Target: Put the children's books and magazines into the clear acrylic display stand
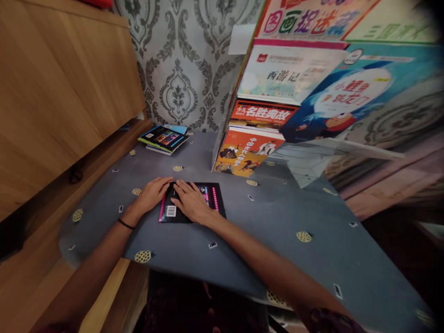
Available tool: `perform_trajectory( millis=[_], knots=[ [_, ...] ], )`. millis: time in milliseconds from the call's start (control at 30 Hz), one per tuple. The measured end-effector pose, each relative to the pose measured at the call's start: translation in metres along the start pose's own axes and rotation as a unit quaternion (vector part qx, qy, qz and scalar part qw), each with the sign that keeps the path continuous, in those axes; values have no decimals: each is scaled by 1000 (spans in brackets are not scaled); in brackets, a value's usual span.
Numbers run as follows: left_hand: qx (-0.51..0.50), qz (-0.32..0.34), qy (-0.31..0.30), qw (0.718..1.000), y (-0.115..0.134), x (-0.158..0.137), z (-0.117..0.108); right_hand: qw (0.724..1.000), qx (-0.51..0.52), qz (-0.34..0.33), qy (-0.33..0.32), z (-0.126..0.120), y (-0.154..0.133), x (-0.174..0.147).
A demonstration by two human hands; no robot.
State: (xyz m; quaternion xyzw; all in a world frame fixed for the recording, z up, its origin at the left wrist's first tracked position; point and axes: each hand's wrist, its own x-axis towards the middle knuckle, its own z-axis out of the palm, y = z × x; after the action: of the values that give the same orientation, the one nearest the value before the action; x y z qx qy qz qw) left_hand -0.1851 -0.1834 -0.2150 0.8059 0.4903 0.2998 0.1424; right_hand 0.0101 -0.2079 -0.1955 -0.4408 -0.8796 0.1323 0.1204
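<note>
A dark book (218, 203) with a pink spine and a white barcode on its cover lies on the grey tablecloth in front of me. Across its cover rests my right hand (192, 201), palm down with the fingers stretched out. My left hand (152, 194) lies along the book's left edge near the spine, fingers extended and touching or close to the far left corner. A dark band circles the left wrist. Part of the cover is hidden under the right hand.
A small stack of books (164, 138) lies at the table's back left, by the wooden cabinet (69, 83). To the right stands a rack of upright picture books, with an orange book (243, 152) lowest. The pineapple-patterned tablecloth (270, 231) covers the table; its near edge faces me.
</note>
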Motion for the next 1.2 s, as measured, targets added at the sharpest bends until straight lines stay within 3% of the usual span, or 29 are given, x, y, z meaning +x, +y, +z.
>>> perform_trajectory(
  millis=[133, 267, 400, 800, 1000, 1133, 1200],
  knots=[
    [37, 26, -6, 999, 2, -2, 1, 1000, 17, -12, 1, -4, 8, -4],
    [55, 35, -15, 998, 3, -2, 0, 999, 12, 21, 28, -6, 21, -14],
    [52, 38, -10, 998, 1, -2, 0, 999, 33, 2, 27, -7, 38, -24],
    [51, 39, -6, 998, 2, -1, 1, 994, 70, 54, 69, -23, 87, -54],
    [73, 37, -20, 996, -1, 2, -3, 973, 201, 53, 99, -32, 120, -65],
    [111, 66, 17, 991, 32, -2, 5, 955, 252, 62, 144, -34, 134, -79],
    [85, 130, -25, 988, 62, -7, 15, 954, 255, 58, 148, -32, 136, -83]
  ],
)
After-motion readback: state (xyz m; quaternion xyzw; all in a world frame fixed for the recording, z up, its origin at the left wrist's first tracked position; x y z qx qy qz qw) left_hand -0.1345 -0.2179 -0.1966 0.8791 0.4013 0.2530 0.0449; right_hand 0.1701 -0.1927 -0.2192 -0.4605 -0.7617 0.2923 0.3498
